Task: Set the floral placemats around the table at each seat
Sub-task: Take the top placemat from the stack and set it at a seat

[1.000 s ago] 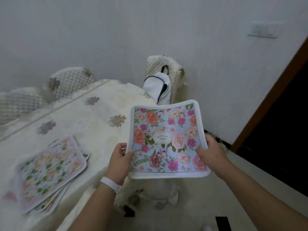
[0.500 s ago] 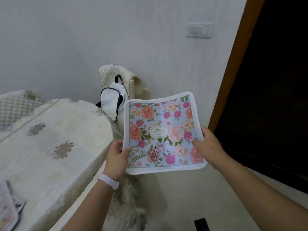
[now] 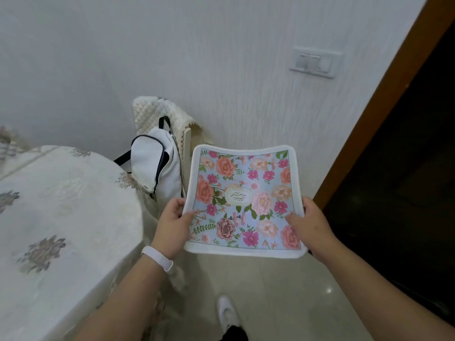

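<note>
Floral placemat (image 3: 242,201) at frame centre-right, held over floor, right of table (image 3: 61,217): pale blue, pink and peach blooms, white border, oval label mid-panel. Left hand (image 3: 173,223) grips left edge; right hand (image 3: 311,226) grips right edge.

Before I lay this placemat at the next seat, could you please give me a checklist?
1. Left hand grips the placemat by its left edge: ok.
2. Right hand grips its right edge: ok.
3. Printed side faces up: ok.
4. Placemat is over the table: not ok, it hangs over the floor beside it.
5. Seat of the chair is free: cannot tell, the backpack hides it.
</note>
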`<state>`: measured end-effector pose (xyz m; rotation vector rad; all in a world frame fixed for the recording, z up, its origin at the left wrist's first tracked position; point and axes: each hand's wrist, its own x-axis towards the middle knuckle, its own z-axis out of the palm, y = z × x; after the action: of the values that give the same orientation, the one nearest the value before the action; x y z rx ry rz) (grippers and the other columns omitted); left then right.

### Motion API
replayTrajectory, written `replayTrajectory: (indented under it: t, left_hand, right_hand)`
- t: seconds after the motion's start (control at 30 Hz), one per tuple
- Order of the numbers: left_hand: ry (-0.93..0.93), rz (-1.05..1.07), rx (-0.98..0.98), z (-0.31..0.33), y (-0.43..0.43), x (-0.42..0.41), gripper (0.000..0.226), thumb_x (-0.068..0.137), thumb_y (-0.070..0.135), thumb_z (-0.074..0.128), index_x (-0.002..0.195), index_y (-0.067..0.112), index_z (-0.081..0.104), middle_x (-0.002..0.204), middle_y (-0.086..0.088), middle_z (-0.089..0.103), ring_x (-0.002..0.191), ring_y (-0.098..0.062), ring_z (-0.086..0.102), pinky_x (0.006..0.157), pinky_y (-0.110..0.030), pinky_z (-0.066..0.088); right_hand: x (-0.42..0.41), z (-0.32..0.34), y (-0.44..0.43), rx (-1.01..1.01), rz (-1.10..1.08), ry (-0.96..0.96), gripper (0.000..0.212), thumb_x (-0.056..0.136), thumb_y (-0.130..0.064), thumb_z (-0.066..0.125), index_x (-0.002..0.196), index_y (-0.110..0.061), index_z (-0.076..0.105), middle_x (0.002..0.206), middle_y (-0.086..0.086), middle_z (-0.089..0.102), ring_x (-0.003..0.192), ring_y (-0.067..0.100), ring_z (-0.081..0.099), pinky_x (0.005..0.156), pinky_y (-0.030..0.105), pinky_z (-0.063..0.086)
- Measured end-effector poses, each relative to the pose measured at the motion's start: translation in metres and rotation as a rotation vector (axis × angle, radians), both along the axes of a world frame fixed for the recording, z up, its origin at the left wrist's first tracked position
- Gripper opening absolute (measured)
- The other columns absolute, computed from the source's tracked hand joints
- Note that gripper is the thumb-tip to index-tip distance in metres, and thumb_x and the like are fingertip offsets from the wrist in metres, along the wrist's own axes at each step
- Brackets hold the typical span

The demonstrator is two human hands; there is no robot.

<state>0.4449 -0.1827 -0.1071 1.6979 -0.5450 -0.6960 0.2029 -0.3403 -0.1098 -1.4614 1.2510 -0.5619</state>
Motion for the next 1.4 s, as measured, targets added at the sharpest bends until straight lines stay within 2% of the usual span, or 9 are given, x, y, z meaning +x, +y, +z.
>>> replayTrajectory:
  t: [0.07, 0.2, 0.33, 0.57, 0.83, 1.1, 1.23, 1.3, 1.4]
  left_hand:
    - [0.018, 0.000, -0.006, -0.001, -0.027, 0.023, 0.009, 0.093, 0.005, 0.054, 0.095, 0.013, 0.054, 0.094, -0.008, 0.072, 0.076, -0.022, 0.073, 0.068, -0.048, 0.060]
    - [0.065, 0.015, -0.004, 0.001, -0.067, 0.076, 0.009, 0.094, 0.006, 0.054, 0.101, 0.012, 0.054, 0.097, -0.010, 0.073, 0.079, -0.025, 0.073, 0.069, -0.053, 0.059]
    - [0.045, 0.034, -0.011, 0.011, -0.096, 0.127, 0.009, 0.094, 0.006, 0.053, 0.102, 0.011, 0.053, 0.099, -0.009, 0.072, 0.078, -0.021, 0.073, 0.068, -0.047, 0.060]
    - [0.012, 0.137, -0.015, 0.021, -0.110, 0.181, 0.007, 0.095, 0.007, 0.053, 0.102, 0.007, 0.051, 0.096, -0.006, 0.071, 0.077, -0.018, 0.073, 0.060, -0.037, 0.061]
    - [0.039, 0.344, 0.024, 0.003, -0.112, 0.229, 0.008, 0.093, 0.007, 0.056, 0.100, 0.010, 0.054, 0.098, -0.007, 0.073, 0.084, -0.022, 0.073, 0.073, -0.043, 0.060]
    - [0.085, 0.660, 0.085, -0.004, -0.140, 0.278, 0.005, 0.094, 0.006, 0.053, 0.099, 0.007, 0.054, 0.093, -0.010, 0.075, 0.083, -0.024, 0.073, 0.071, -0.041, 0.060]
    - [0.119, 0.817, 0.080, 0.002, -0.164, 0.294, 0.005, 0.094, 0.004, 0.052, 0.099, 0.004, 0.053, 0.088, -0.010, 0.075, 0.080, -0.025, 0.073, 0.063, -0.035, 0.060]
    - [0.156, 0.905, 0.037, 0.004, -0.172, 0.295, 0.005, 0.095, 0.004, 0.052, 0.099, 0.003, 0.053, 0.089, -0.012, 0.075, 0.080, -0.027, 0.073, 0.065, -0.040, 0.060]
    - [0.204, 1.041, -0.053, 0.009, -0.172, 0.296, 0.006, 0.094, 0.004, 0.053, 0.100, 0.003, 0.052, 0.093, -0.017, 0.073, 0.084, -0.034, 0.072, 0.073, -0.051, 0.058]
  right_hand:
    - [0.024, 0.001, -0.027, -0.010, 0.004, 0.012, 0.019, 0.094, -0.013, 0.062, 0.104, -0.028, 0.057, 0.099, -0.003, 0.070, 0.088, 0.018, 0.071, 0.070, 0.040, 0.062]
    - [0.078, 0.010, -0.076, -0.051, 0.055, 0.057, 0.019, 0.093, -0.012, 0.061, 0.103, -0.028, 0.056, 0.099, -0.003, 0.069, 0.087, 0.016, 0.070, 0.062, 0.031, 0.059]
    - [0.135, 0.017, -0.112, -0.093, 0.088, 0.047, 0.019, 0.094, -0.012, 0.059, 0.105, -0.026, 0.055, 0.100, -0.004, 0.067, 0.086, 0.014, 0.068, 0.060, 0.026, 0.055]
    - [0.209, 0.017, -0.151, -0.094, 0.159, 0.010, 0.019, 0.094, -0.012, 0.059, 0.108, -0.025, 0.054, 0.100, -0.003, 0.067, 0.087, 0.018, 0.069, 0.065, 0.034, 0.060]
    - [0.304, 0.004, -0.196, -0.065, 0.369, -0.010, 0.017, 0.095, -0.011, 0.057, 0.106, -0.023, 0.054, 0.095, -0.005, 0.066, 0.081, 0.014, 0.068, 0.052, 0.021, 0.053]
    - [0.432, -0.015, -0.260, -0.073, 0.674, -0.045, 0.020, 0.093, -0.010, 0.059, 0.108, -0.023, 0.055, 0.099, -0.001, 0.068, 0.087, 0.020, 0.070, 0.069, 0.040, 0.062]
    - [0.483, -0.015, -0.294, -0.112, 0.803, -0.046, 0.018, 0.093, -0.008, 0.059, 0.105, -0.020, 0.055, 0.093, -0.006, 0.065, 0.084, 0.013, 0.067, 0.057, 0.022, 0.055]
    - [0.508, -0.015, -0.303, -0.110, 0.882, -0.051, 0.017, 0.092, -0.008, 0.058, 0.102, -0.021, 0.055, 0.091, -0.007, 0.065, 0.081, 0.009, 0.066, 0.052, 0.015, 0.050]
    - [0.541, -0.018, -0.304, -0.081, 0.988, -0.048, 0.018, 0.091, -0.007, 0.058, 0.103, -0.020, 0.055, 0.093, 0.000, 0.066, 0.083, 0.017, 0.066, 0.058, 0.024, 0.052]
